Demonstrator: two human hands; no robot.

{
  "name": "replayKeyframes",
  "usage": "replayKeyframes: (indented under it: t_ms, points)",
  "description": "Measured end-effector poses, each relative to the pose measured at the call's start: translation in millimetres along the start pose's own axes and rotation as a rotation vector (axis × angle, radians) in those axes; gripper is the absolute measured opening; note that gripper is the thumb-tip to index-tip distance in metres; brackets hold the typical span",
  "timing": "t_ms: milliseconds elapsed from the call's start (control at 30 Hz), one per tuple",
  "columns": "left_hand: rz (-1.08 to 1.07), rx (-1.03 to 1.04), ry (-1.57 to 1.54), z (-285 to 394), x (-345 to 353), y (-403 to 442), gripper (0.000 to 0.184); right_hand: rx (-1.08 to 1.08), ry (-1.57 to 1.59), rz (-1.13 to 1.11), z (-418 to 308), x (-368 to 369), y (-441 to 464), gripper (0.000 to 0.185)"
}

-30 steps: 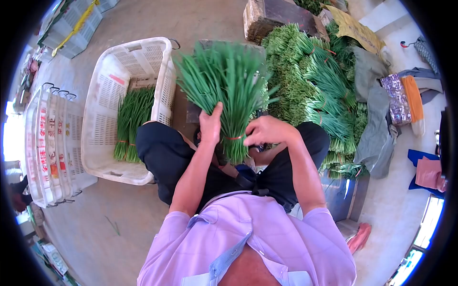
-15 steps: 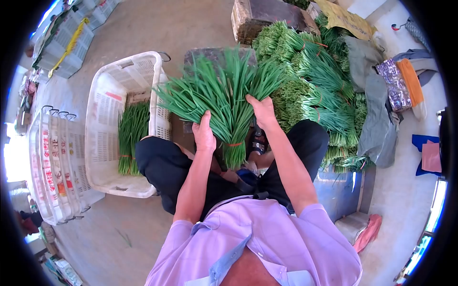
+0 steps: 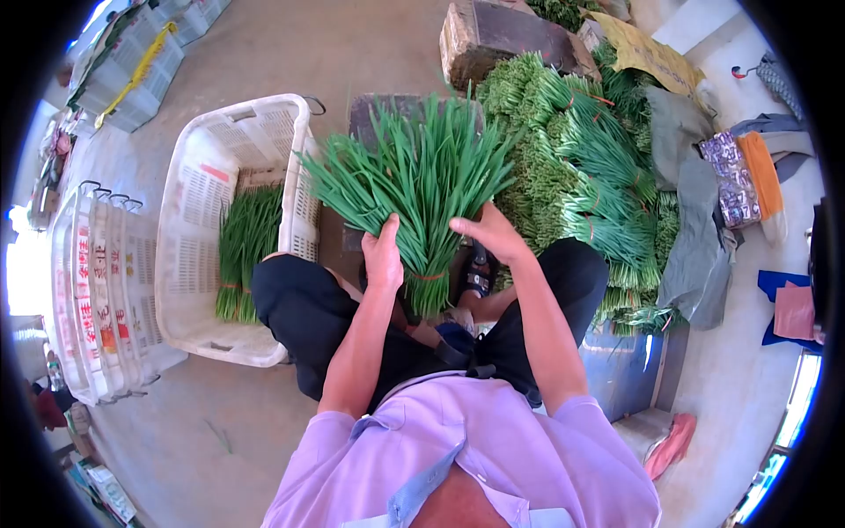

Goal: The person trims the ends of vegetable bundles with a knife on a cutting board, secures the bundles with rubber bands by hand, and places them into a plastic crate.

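Between my knees a fanned bunch of long green leafy stalks (image 3: 422, 176) stands upright, a red band round its lower stems. My left hand (image 3: 383, 253) grips the bunch on its left side, thumb in front. On the right side my right hand (image 3: 491, 232) rests against the leaves with its thumb across the front; its other fingers are behind the leaves, so its hold is partly hidden. More banded bunches (image 3: 250, 246) lie in a white plastic basket (image 3: 187, 299) to my left.
A large heap of green bunches (image 3: 607, 194) is at my right, beside grey cloth (image 3: 697, 242). Stacked white crates (image 3: 110, 290) stand at far left. A dark low block (image 3: 368, 119) lies beyond the bunch, with a brown box (image 3: 519, 40) farther back.
My right hand moved from near the band up to the leaves, which were spread wide and have since drawn somewhat closer together. My left hand stayed on the bunch.
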State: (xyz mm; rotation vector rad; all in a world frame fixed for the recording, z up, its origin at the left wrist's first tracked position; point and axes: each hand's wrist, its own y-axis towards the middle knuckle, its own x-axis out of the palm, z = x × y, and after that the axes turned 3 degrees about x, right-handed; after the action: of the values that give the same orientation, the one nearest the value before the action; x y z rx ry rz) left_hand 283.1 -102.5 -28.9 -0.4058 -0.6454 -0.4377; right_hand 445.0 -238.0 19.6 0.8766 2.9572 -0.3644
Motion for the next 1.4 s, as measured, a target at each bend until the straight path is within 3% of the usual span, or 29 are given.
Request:
replayKeyframes:
  t_ms: [33,167,233,300,333,500,567,600,700,767,833,867,900,967,1000,1167,1267,1400]
  points:
    - [0.006,-0.002,-0.033,2,2,2,0.031,0.084,0.116,-0.063,0,0,-7,0.106]
    - [-0.016,-0.207,-0.202,5,-27,26,0.037,-0.017,0.320,-0.056,22,0,-26,0.109]
    - [-0.014,-0.283,-0.201,6,-30,32,0.037,0.112,0.408,-0.059,40,-5,-28,0.107]
    - [-0.039,-0.455,-0.277,8,-26,33,0.037,0.133,0.282,-0.221,53,0,-27,0.104]
    - [-0.065,-0.485,-0.267,4,-21,32,0.049,0.144,0.225,-0.249,36,9,-29,0.100]
    - [-0.213,-0.368,-0.348,19,4,7,0.069,0.105,-0.010,-0.167,10,35,-18,0.086]
    - [-0.267,-0.295,-0.407,18,-6,4,0.087,0.125,-0.097,0.034,5,38,-18,0.079]
    - [-0.256,-0.226,-0.288,16,-4,1,0.098,0.123,-0.139,0.016,12,37,-15,0.081]
    - [-0.317,-0.045,0.011,10,0,2,0.069,0.084,-0.173,-0.054,7,41,-20,0.086]
    - [-0.221,-0.111,0.154,10,7,-2,0.058,0.031,-0.212,-0.063,3,48,-22,0.087]
    - [-0.130,-0.153,0.197,-4,3,0,0.053,0.025,-0.162,0.114,8,60,-14,0.089]
    - [-0.192,-0.063,0.168,-11,1,-4,0.043,0.106,-0.085,0.192,3,59,-11,0.081]
    - [-0.180,-0.084,0.128,-14,2,-10,0.034,-0.046,0.059,0.278,22,60,-2,0.067]
    - [-0.149,-0.109,0.036,-17,0,-9,0.025,0.040,0.223,0.316,47,53,11,0.053]
    - [-0.153,-0.103,0.033,-13,0,-10,0.025,0.015,0.352,0.295,42,52,7,0.043]
    - [-0.216,-0.145,-0.037,-12,-4,-9,0.026,-0.026,0.362,0.301,34,52,-5,0.039]
    - [-0.226,-0.156,-0.031,-12,-7,-9,0.026,-0.002,0.359,0.260,28,52,-10,0.046]
    - [-0.243,-0.127,-0.028,-7,-2,-10,0.027,-0.074,0.257,0.219,20,44,-13,0.069]
